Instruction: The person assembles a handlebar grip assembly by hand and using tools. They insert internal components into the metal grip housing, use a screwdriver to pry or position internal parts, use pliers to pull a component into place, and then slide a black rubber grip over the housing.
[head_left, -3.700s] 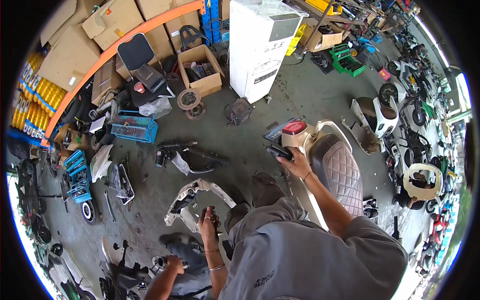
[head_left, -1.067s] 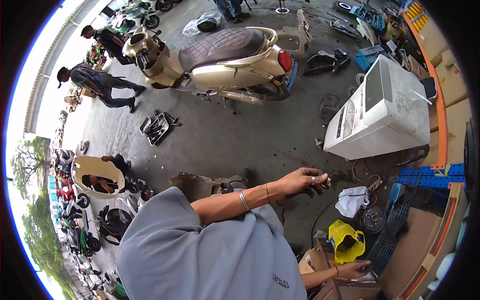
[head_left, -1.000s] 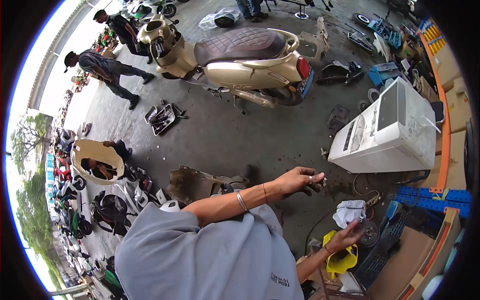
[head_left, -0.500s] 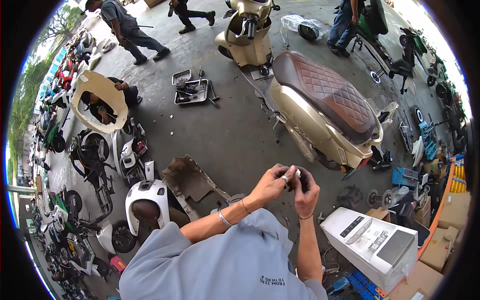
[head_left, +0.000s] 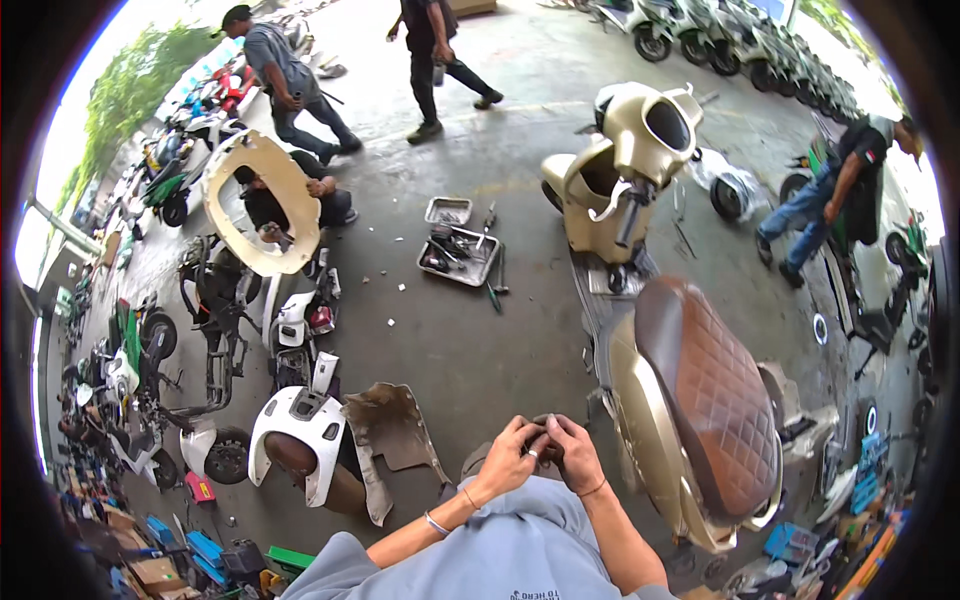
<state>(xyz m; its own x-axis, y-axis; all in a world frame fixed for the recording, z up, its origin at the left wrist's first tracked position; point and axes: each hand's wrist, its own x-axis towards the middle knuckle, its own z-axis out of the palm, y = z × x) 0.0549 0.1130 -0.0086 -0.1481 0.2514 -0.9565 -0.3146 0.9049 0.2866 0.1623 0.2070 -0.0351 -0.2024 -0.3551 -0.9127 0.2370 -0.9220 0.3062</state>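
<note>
My left hand point(head_left: 508, 456) and my right hand point(head_left: 572, 456) meet in front of my grey shirt, fingers closed and pressed together. What lies between the fingertips is hidden. A ring is on a finger of my left hand. Nearest on the right stands a gold scooter point(head_left: 645, 425) with a brown quilted seat point(head_left: 705, 400). To the left of my hands, a worn brown panel point(head_left: 390, 425) lies on the floor beside a white scooter body cover point(head_left: 328, 450).
Ahead on the floor lie a metal tool tray point(head_left: 460, 277) and a smaller tray point(head_left: 449, 211). A crouching person holds a cream oval panel point(head_left: 218, 205). Two people walk at the back; another bends at the right point(head_left: 820, 205). A stripped scooter frame point(head_left: 215, 365) stands left.
My view has swung up and to the right, and my hands now sit lower. The small white thing seen between my fingers is no longer visible. The people at the back have moved.
</note>
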